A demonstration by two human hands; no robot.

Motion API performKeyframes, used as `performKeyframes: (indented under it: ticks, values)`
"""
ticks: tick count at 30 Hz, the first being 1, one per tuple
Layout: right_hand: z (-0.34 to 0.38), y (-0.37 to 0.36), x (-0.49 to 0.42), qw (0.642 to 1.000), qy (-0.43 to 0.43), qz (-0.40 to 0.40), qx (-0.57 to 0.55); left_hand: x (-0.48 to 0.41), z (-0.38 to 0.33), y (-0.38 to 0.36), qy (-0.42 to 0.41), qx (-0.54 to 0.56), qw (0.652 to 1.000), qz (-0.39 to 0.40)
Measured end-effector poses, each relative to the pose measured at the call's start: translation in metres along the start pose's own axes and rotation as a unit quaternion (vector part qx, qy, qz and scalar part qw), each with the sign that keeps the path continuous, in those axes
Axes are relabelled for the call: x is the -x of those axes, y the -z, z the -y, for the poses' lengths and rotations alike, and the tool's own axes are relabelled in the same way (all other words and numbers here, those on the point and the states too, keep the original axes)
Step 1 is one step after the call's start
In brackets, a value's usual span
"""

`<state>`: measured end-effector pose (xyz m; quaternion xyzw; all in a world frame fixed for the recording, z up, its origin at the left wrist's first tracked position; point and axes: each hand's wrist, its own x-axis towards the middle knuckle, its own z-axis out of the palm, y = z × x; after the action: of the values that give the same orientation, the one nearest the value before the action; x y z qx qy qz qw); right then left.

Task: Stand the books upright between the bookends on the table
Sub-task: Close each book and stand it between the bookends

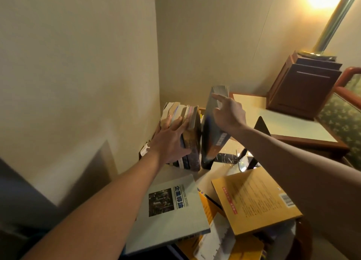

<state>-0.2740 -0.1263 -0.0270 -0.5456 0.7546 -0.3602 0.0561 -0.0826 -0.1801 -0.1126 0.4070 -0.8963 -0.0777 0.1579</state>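
Observation:
Several books (pixel 190 123) stand upright in a row near the wall corner. My left hand (pixel 172 140) lies flat against their near side, fingers straight. Just right of them a tall dark book (pixel 212 134) stands upright, tilted slightly. My right hand (pixel 229 114) touches its right cover near the top with fingers spread. A black bookend (pixel 261 126) stands to the right of that book, its base plate (pixel 226 158) on the table. A grey book (pixel 172 211) and a yellow book (pixel 254 199) lie flat in front.
More yellow and white books (pixel 220 242) lie piled under the flat ones. A brown wooden box (pixel 300 88) sits on the pale tabletop (pixel 283 123) at the right, below a lit lamp pole (pixel 332 21). A patterned chair (pixel 343 119) stands at far right. Walls close the left and back.

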Motion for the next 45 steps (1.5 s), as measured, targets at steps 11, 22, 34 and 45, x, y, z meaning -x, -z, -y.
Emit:
performKeyframes:
  ticks: [11, 22, 34, 45]
  values:
    - [-0.017, -0.033, -0.014, 0.994, -0.056, 0.084, 0.034, -0.001, -0.008, -0.009, 0.016, -0.038, 0.999, -0.019]
    - [-0.019, -0.033, -0.023, 0.972, -0.132, 0.192, 0.011, -0.007, -0.027, -0.009, 0.049, 0.016, 0.998, -0.044]
    - [-0.019, -0.038, -0.023, 0.971, -0.138, 0.192, -0.036, -0.038, -0.035, -0.003, 0.075, -0.03, 0.996, 0.032]
    - [-0.01, -0.034, -0.016, 0.973, -0.138, 0.186, -0.01, -0.034, -0.037, 0.002, 0.083, -0.01, 0.995, 0.055]
